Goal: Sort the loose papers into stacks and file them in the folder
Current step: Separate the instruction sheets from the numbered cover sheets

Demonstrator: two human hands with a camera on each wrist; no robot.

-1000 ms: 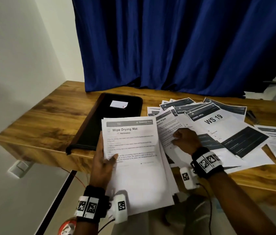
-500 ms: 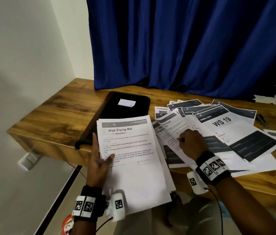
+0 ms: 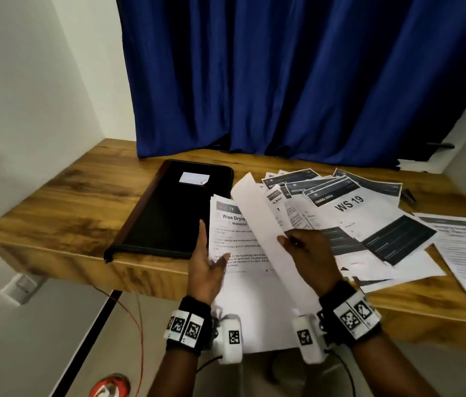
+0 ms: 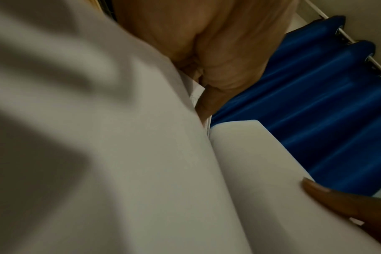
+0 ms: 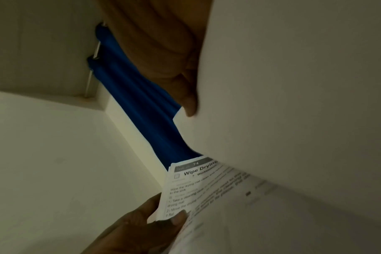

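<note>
Indoors, hands grip a stack and sheet over a wooden desk before blue curtain.

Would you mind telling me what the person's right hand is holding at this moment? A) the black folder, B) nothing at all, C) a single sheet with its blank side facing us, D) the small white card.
C: the right hand pinches a tilted blank-sided sheet above the stack headed "Wipe Drying", which the left hand holds.
</note>
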